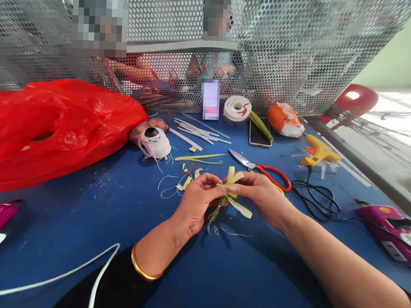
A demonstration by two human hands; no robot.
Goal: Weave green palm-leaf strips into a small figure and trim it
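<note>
Between both hands is a small bundle of pale yellow-green leaf strips with a knotted green lower part and a twisted tail hanging down. My left hand pinches it from the left, thumb on top. From the right, my right hand grips the same bundle between thumb and fingers, its thumb tip close to the left one. The fingers hide the bundle's middle. Just beyond my right hand lie red-handled scissors, blades pointing away to the left. Yellow leaf scraps and loose thread lie beyond my left hand.
A cone of white thread, white strips, a ribbon spool and a phone lie toward the back. A yellow glue gun with black cable sits right. A red plastic bag covers the left. Perforated metal mesh borders the back.
</note>
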